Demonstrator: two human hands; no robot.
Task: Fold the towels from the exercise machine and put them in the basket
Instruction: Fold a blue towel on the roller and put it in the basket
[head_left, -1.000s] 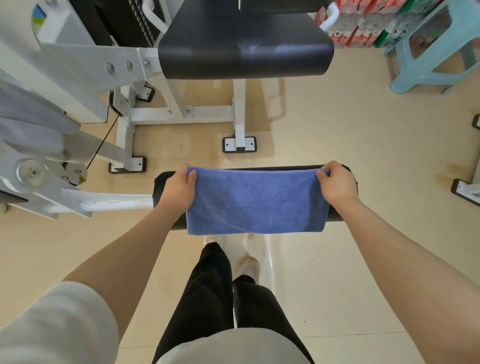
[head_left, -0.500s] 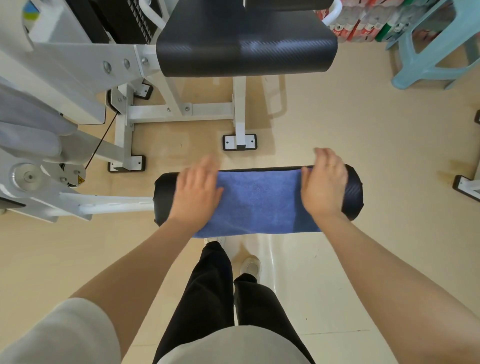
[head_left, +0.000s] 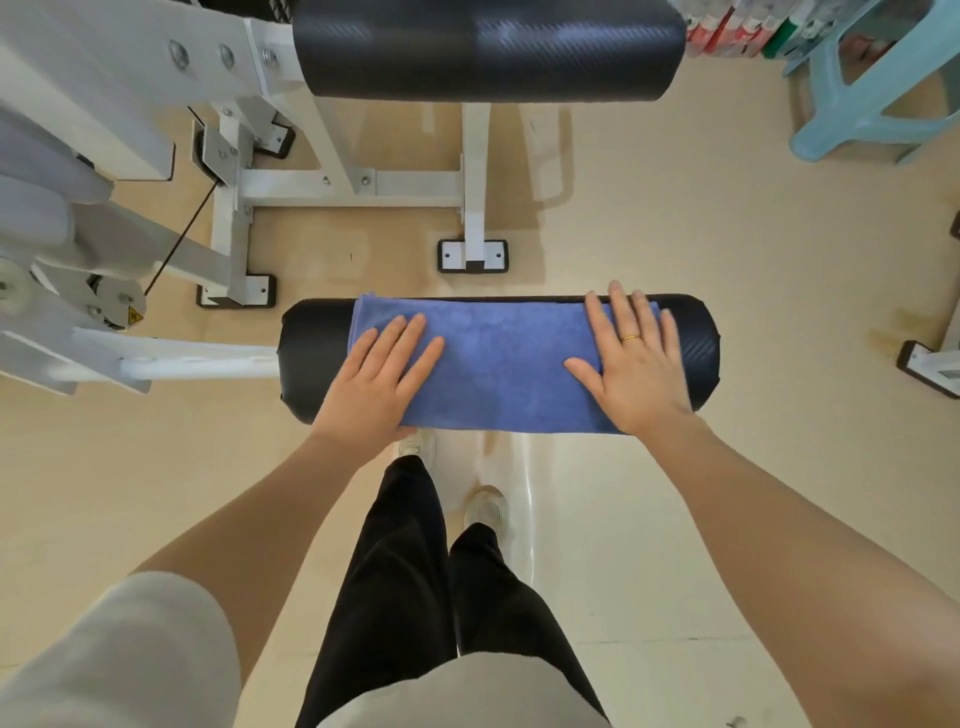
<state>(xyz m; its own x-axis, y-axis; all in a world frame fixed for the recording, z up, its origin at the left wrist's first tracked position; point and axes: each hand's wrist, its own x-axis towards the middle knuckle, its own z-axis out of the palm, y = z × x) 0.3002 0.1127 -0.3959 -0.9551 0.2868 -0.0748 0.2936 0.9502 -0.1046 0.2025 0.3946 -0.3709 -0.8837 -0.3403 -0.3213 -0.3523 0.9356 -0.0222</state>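
Note:
A blue towel (head_left: 498, 364), folded into a band, lies draped over the black roller pad (head_left: 698, 348) of the exercise machine. My left hand (head_left: 382, 379) presses flat on the towel's left end with straight fingers. My right hand (head_left: 636, 364), wearing a ring, presses flat on the right end. No basket is in view.
The machine's black seat pad (head_left: 488, 47) is ahead, on a white frame (head_left: 332, 182) with feet on the beige floor. A white arm (head_left: 197, 364) holds the roller from the left. A light blue plastic stool (head_left: 872, 93) stands at the far right. My legs and shoes are below the roller.
A second ago both hands pinched the towel's top corners; they have let go, laid the towel over the roller and now lie flat on its two ends.

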